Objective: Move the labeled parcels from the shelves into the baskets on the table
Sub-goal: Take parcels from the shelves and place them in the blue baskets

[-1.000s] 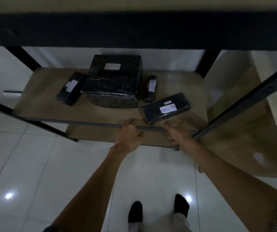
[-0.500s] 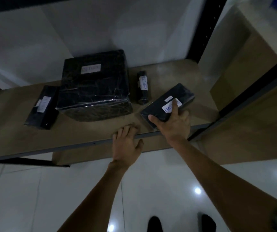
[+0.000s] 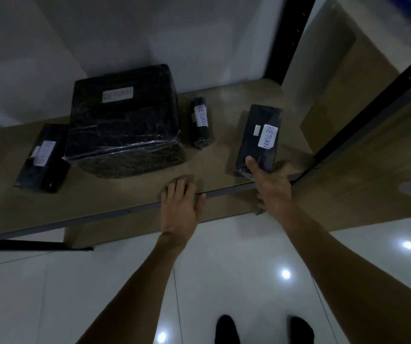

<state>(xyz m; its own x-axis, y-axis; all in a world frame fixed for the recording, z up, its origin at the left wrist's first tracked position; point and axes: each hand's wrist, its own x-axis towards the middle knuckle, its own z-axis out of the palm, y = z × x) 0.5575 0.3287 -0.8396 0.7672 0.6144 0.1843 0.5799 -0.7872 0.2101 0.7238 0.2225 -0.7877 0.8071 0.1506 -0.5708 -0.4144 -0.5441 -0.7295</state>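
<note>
A wooden shelf (image 3: 115, 194) is seen from above, and four black-wrapped parcels are carried on it. The flat parcel (image 3: 259, 135), marked RETURN on a white label, is found toward the right end of the shelf, at about 2 o'clock from the left hand (image 3: 182, 202), with its long side laid from 6 to 12 o'clock. Its near end is taken by the right hand (image 3: 272, 184): the grip is pinched on that end, with the thumb (image 3: 251, 165) laid on the top face and the fingers curled round the right edge. Whether the parcel is lifted clear of the board cannot be told.

The left hand is laid flat over the front edge of the shelf; its grip is spread and nothing is held in it.

A roll parcel (image 3: 200, 125), also labeled RETURN, is set at 10 o'clock from the flat parcel and apart from it. At the roll's 9 o'clock, just beside it, a large parcel (image 3: 125, 125) is placed, with RETURN on its top. A slim parcel (image 3: 42, 157) is set against the large one at its 8 o'clock; its label is too blurred to be read.

A black post (image 3: 286, 38) is seen at 1 o'clock of the view. Below the shelf a glossy white tiled floor (image 3: 224, 269) is shown, and dark shoes (image 3: 225, 328) are seen at 6 o'clock.
</note>
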